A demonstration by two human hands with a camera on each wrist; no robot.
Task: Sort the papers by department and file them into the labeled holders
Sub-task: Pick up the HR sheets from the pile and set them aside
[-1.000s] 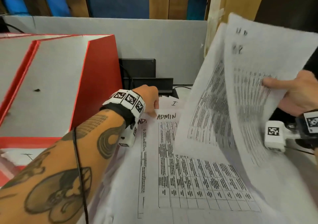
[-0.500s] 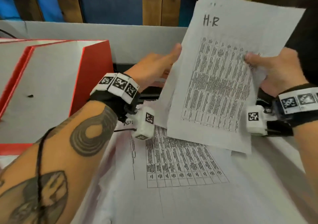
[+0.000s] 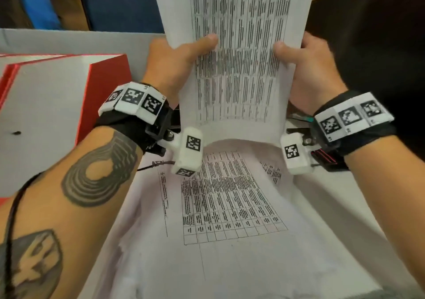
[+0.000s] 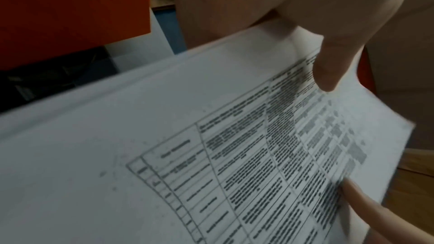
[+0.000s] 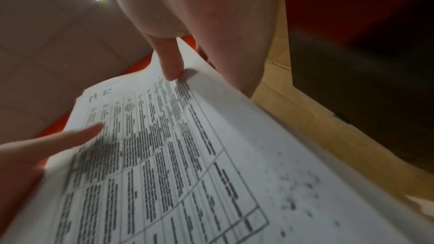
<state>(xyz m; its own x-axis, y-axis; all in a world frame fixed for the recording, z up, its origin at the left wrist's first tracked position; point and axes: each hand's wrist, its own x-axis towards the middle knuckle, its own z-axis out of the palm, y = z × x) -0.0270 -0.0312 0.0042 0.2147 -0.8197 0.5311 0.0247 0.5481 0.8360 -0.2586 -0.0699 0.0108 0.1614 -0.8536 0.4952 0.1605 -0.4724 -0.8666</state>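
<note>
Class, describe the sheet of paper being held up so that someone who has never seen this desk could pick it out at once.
Start at the red and white holder on the left, then look right to the papers on the desk. Above them, the left hand and right hand grip one printed sheet upright by its side edges. Unlike the flat papers, it is off the desk and has H.R handwritten at its top corner.

HR sheet [image 3: 239, 52] raised upright, left hand [image 3: 174, 62] now gripping its edge alongside right hand [image 3: 308, 69]
</note>
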